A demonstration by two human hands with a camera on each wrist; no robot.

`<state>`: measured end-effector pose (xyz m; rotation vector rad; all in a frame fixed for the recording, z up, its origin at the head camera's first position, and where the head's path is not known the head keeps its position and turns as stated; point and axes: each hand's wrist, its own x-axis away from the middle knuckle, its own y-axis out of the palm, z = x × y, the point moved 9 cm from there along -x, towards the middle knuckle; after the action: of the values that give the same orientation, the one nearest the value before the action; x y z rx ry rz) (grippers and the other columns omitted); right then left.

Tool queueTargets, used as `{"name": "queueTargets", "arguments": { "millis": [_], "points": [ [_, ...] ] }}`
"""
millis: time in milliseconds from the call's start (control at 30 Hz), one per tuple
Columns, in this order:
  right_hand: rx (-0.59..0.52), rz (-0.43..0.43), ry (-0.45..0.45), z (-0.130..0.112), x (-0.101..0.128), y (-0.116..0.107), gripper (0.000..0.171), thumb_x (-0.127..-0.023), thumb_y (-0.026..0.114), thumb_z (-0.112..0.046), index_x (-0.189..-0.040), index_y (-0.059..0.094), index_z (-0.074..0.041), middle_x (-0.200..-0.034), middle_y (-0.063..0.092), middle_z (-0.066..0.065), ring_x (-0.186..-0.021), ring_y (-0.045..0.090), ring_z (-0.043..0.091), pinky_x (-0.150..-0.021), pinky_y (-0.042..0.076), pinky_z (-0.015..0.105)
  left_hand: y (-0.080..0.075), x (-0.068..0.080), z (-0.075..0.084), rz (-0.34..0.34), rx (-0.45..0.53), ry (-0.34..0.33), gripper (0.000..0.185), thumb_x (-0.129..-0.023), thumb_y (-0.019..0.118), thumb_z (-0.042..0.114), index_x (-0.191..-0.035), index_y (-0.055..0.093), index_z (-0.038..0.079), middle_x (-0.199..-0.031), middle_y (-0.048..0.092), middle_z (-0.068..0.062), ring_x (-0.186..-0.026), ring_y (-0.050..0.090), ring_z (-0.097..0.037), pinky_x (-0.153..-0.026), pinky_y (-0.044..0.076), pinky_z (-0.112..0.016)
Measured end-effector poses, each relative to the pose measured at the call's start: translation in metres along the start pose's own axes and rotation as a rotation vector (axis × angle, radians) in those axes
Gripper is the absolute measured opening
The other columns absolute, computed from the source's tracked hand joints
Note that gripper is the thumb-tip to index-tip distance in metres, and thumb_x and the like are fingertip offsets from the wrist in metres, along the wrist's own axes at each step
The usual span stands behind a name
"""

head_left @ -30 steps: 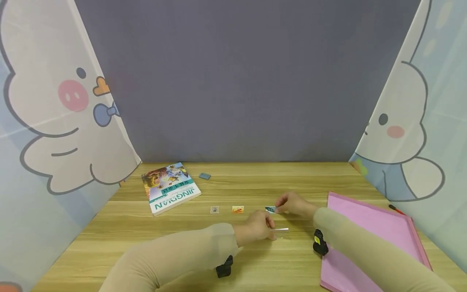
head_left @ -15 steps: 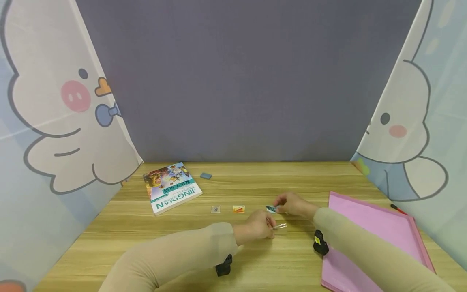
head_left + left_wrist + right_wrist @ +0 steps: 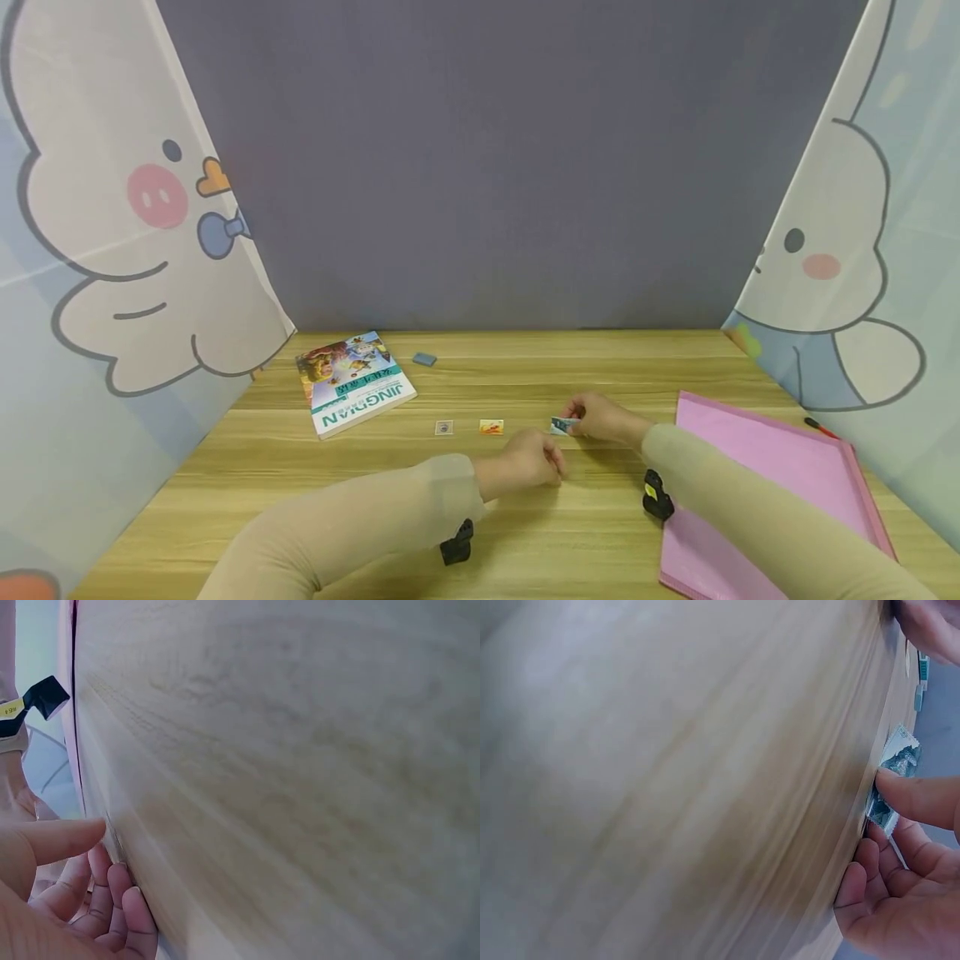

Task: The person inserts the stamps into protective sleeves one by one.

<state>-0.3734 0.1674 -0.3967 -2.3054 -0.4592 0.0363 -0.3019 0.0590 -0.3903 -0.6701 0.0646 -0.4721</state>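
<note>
My right hand (image 3: 602,417) pinches a teal-and-white postage stamp (image 3: 897,761) between thumb and fingers. Its perforated edge shows in the right wrist view, tilted up off the wood. My left hand (image 3: 527,459) is low over the table, to the left and nearer me. Its thumb and index finger (image 3: 64,838) come together on a small clear plastic piece (image 3: 112,834), of which only a faint edge shows. Left of the hands, an orange-and-yellow stamp (image 3: 492,427) and a pale stamp with a dark middle (image 3: 444,427) lie flat in a row.
A picture-covered book (image 3: 356,383) lies at the back left, beside a small blue block (image 3: 424,359). On the right is a pink tray-like board (image 3: 757,467), partly under the right forearm. A red-and-black pen-like thing (image 3: 821,428) lies past its far edge.
The shiny strip of clear plastic at my left fingertips has turned and hardly shows in the head view. My right hand has tipped the teal stamp up slightly.
</note>
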Motion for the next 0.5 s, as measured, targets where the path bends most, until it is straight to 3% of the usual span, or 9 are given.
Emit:
{"name": "queueTargets", "arguments": {
  "millis": [200, 333, 500],
  "points": [
    [-0.001, 0.012, 0.005, 0.001, 0.000, -0.004, 0.015, -0.082, 0.071, 0.003, -0.094, 0.061, 0.001, -0.087, 0.060, 0.007, -0.079, 0.053, 0.017, -0.066, 0.047, 0.026, -0.004, -0.003, -0.006, 0.018, 0.011, -0.004, 0.008, -0.077, 0.080, 0.004, -0.076, 0.073, 0.007, -0.073, 0.064, 0.004, -0.067, 0.052, -0.006, -0.058, 0.044, -0.018],
    [-0.020, 0.017, -0.007, 0.003, 0.001, -0.006, 0.011, -0.083, 0.068, 0.002, -0.093, 0.064, 0.001, -0.085, 0.061, 0.007, -0.075, 0.053, 0.016, -0.063, 0.046, 0.026, -0.010, -0.005, -0.006, 0.024, 0.091, 0.000, 0.007, -0.079, 0.078, 0.004, -0.077, 0.071, 0.005, -0.076, 0.067, 0.000, -0.070, 0.058, -0.010, -0.062, 0.050, -0.021],
    [-0.129, 0.015, 0.035, 0.007, 0.002, -0.011, 0.014, -0.085, 0.066, 0.003, -0.099, 0.065, 0.004, -0.086, 0.062, 0.008, -0.073, 0.056, 0.015, -0.061, 0.050, 0.025, -0.018, -0.006, -0.002, 0.029, 0.193, 0.022, 0.006, -0.082, 0.075, 0.000, -0.080, 0.069, 0.001, -0.073, 0.068, -0.006, -0.063, 0.067, -0.023, -0.060, 0.057, -0.029]
  ]
}}
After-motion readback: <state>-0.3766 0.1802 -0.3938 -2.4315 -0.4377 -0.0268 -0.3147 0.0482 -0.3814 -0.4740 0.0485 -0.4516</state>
